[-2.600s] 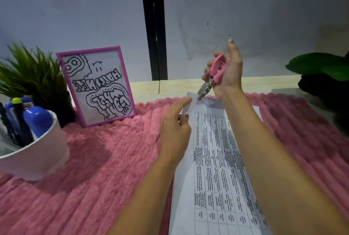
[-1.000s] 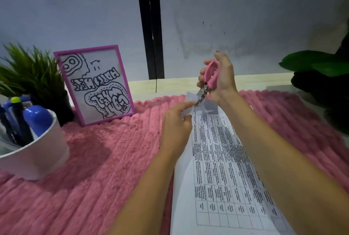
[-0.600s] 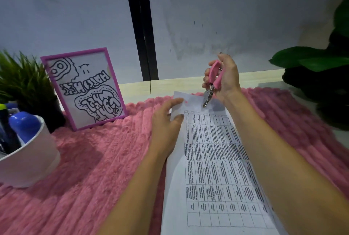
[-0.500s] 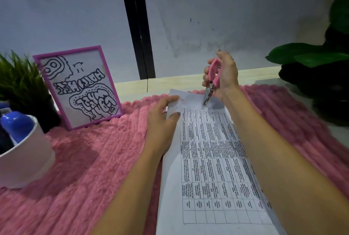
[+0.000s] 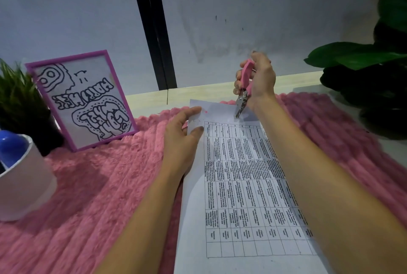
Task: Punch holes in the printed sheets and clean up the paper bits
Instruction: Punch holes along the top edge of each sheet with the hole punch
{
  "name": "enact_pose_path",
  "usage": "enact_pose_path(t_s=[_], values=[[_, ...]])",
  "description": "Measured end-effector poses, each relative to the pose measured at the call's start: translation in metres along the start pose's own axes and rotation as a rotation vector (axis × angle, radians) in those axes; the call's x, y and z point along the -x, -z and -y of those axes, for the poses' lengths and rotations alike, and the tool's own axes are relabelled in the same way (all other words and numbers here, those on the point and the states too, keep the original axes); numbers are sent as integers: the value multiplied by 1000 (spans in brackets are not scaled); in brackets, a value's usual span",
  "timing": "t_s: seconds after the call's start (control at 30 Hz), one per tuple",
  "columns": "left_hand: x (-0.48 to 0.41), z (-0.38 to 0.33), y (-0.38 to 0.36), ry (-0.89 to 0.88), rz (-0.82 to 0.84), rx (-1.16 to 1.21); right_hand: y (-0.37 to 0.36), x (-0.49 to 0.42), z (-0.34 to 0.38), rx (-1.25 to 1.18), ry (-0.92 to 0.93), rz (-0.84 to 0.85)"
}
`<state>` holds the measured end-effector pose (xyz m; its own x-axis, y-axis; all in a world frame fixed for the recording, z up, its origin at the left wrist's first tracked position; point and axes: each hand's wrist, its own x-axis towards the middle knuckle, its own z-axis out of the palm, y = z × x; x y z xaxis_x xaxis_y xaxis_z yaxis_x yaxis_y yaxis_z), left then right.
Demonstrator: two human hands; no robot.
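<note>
A printed sheet (image 5: 242,185) with a table of text lies lengthwise on the pink plush mat (image 5: 99,185). My left hand (image 5: 182,132) pinches its far left corner between thumb and fingers. A small punched hole (image 5: 206,111) shows pink near that corner. My right hand (image 5: 258,82) grips the pink-handled hole punch (image 5: 243,88), its metal jaws pointing down over the sheet's far edge, right of the hole.
A purple-framed drawing (image 5: 84,99) stands at the back left beside a small green plant (image 5: 17,101). A white cup (image 5: 22,181) with a blue item stands at the left. A dark leafy plant (image 5: 365,79) fills the right. A wall rises just behind the desk.
The punch has come off the sheet's left corner and moved right along the far edge, leaving a hole. The sheet's corner has dropped flatter. The camera has shifted right.
</note>
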<state>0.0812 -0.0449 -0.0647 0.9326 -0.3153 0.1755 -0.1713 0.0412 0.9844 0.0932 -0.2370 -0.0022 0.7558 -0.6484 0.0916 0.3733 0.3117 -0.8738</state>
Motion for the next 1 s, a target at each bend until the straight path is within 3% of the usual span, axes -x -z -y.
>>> enact_pose_path(t_s=[0.33, 0.57, 0.77, 1.0], values=[[0, 1, 0, -8, -4, 28, -2, 2, 0, -30, 32, -44], [4, -10, -1, -75, 25, -125, -3, 1, -2, -9, 54, -46], [1, -8, -2, 0, 87, -133, -1, -1, -3, -11, 38, -61], [1, -5, -3, 9, 85, -121, 12, 7, 7, 25, 36, 164]])
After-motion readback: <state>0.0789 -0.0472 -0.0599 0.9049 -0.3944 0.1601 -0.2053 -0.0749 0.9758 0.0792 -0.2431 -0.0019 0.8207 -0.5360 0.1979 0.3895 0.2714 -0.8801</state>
